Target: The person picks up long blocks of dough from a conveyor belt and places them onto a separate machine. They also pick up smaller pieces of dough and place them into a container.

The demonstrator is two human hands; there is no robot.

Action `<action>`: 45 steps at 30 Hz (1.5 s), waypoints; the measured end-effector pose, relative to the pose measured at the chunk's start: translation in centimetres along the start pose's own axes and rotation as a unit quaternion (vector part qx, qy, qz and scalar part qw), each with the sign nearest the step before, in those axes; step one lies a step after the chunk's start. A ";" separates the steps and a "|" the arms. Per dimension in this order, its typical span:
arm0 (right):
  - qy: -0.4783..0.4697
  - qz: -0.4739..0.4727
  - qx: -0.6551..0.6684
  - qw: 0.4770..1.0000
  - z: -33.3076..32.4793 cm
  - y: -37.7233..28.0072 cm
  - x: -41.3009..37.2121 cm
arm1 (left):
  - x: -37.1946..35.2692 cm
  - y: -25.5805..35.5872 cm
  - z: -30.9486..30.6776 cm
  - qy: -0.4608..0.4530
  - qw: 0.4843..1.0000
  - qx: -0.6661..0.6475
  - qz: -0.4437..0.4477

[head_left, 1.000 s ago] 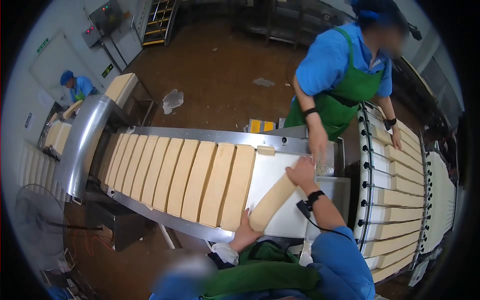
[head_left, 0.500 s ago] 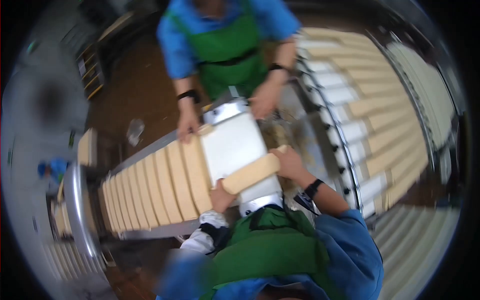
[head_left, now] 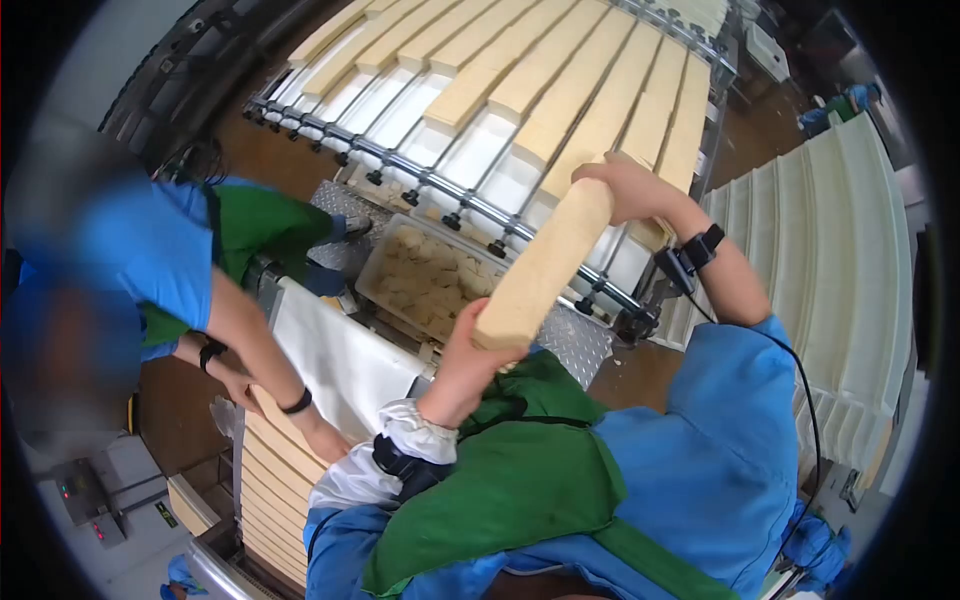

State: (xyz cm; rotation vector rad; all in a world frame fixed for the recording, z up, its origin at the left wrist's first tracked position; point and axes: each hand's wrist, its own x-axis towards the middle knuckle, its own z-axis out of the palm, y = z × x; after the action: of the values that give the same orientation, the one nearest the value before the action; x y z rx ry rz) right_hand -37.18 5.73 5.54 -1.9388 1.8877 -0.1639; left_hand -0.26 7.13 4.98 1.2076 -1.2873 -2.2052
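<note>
Conveyor (head_left: 380, 100), biggest of the lot: spread across the top, loaded with pale strips (head_left: 565, 65) side by side, bounded by a near rail (head_left: 430, 178). Next, white belt (head_left: 330, 350) at lower left: carried more strips, with a co-worker's hands (head_left: 325, 438) down at the row. Scrap tub (head_left: 384, 308): sat between belt and conveyor. On to the held strip (head_left: 545, 268): hung slanted between both hands, upper end past the near rail, over the conveyor's near right corner area; contact with the rows, impossible to tell. Long axis ran lower left to upper right, nearly in line with the loaded rows! Right hand (head_left: 640, 190): nearer the conveyor, partly closed, curled over the upper end. Left hand (head_left: 462, 370): cupped round the lower end, partly closed too, strip stretching up and rightward from the palm. Smallest, black wrist device (head_left: 680, 265): showed no legible brand. Green sign (head_left: 166, 514), far lower left: too small to read.
</note>
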 end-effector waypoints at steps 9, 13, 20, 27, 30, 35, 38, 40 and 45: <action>-0.111 0.013 0.109 0.988 2.1 7.3 0.0 | 1.4 0.9 7.1 -0.064 0.987 -0.074 -0.127; 0.087 0.008 -0.130 0.988 3.5 7.4 -1.4 | 2.8 1.3 8.1 -0.054 0.992 -0.067 -0.093; 0.262 0.088 0.038 0.960 5.8 -2.7 -7.3 | 5.4 0.6 9.1 -0.024 0.995 -0.048 -0.079; 0.338 0.122 0.083 0.930 9.3 -7.3 -8.6 | 5.6 -0.7 9.1 0.001 0.997 -0.061 -0.051; 0.311 0.146 0.118 0.932 9.6 -7.8 -8.7 | 5.9 -2.3 8.0 -0.010 0.998 -0.044 -0.052; 0.242 0.146 0.236 0.930 9.2 -8.1 -8.8 | 6.3 -3.8 7.3 -0.029 0.999 -0.020 -0.010; 0.211 0.043 0.185 0.959 8.6 -7.9 -8.5 | 6.6 -4.4 7.3 -0.054 0.998 -0.003 0.035; 0.168 0.048 0.184 0.967 8.1 -7.5 -8.4 | 6.6 -4.2 7.3 -0.068 0.995 0.007 0.076; 0.168 0.048 0.308 0.935 7.2 -6.6 -7.2 | 6.0 -2.1 5.8 -0.087 0.991 0.025 0.094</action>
State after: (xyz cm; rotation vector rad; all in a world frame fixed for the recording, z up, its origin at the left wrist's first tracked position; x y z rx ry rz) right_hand -28.91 14.22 3.03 -1.4456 1.8217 -0.9852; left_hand -8.15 7.74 1.60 0.8855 -1.4675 -2.1910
